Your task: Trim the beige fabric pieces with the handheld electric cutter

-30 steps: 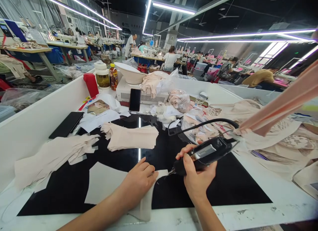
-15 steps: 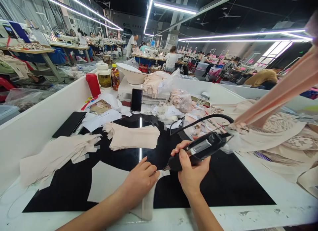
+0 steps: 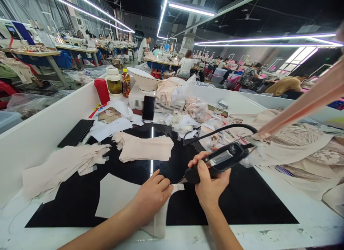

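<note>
My left hand [image 3: 154, 196] lies over a pale fabric piece [image 3: 115, 196], its fingers stretched over the cloth and pressing it to the black mat [image 3: 258, 199]. A short, light tab [image 3: 177, 187] of the piece sticks out past the fingertips. My right hand [image 3: 211, 182] is wrapped round a black corded hand tool [image 3: 220, 161] with a narrow metal tip. That tip points left, just above the tab and close to my left fingertips; whether it touches the cloth I cannot tell. A pink fabric strip [image 3: 301, 103] is tied to the tool's back end.
Stacks of beige cut pieces lie at the mat's middle [image 3: 146, 147] and left [image 3: 64, 169]. Behind stand a phone [image 3: 148, 108], a white vented box [image 3: 134, 101], a jar [image 3: 113, 81] and a red cup [image 3: 101, 91]. Loose garments [image 3: 301, 149] cover the right side. Low white walls [image 3: 48, 131] edge the table.
My right hand has drawn the tool slightly to the right, its tip moving back from the tab. My left hand stays on the fabric piece.
</note>
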`<state>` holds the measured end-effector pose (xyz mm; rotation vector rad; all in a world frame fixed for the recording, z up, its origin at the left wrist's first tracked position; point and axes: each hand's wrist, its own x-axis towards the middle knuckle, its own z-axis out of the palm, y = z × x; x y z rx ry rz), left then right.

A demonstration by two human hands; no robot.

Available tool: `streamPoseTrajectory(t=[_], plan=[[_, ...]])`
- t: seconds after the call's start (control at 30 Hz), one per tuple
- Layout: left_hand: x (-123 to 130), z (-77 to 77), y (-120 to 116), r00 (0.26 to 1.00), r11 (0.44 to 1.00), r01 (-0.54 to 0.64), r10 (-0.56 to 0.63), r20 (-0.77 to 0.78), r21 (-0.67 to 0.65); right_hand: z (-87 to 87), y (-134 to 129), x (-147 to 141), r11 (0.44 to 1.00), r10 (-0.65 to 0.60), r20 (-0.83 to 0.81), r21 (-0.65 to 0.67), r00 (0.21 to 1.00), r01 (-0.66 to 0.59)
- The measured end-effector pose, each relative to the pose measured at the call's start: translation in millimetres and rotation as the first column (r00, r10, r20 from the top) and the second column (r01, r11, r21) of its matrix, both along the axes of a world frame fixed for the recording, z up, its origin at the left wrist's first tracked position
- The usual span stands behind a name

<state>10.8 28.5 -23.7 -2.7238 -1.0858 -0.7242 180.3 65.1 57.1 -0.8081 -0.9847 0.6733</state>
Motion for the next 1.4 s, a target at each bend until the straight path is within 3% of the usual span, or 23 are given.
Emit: streamPoseTrajectory(t=[0.93, 1.13, 1.4], plan=[[-1.4, 6.3, -0.3, 1.000, 1.000, 0.009, -0.010, -0.027, -0.028, -3.2, -0.3, 2.9, 1.000, 0.015, 0.002, 0.023, 1.000, -0.015], [-1.5, 4.7, -0.6, 1.000, 0.999, 0.006, -0.007, -0.003, -0.035, 2.6, -11.3, 2.2, 0.998, 0.054, -0.045, 0.044, 0.998, -0.052], [-4.0, 2.5, -0.7, 1.000, 0.998, 0.008, -0.009, -0.012, -0.054, -5.3, -18.0, -2.5, 0.995, 0.089, -0.020, 0.041, 0.996, -0.088]])
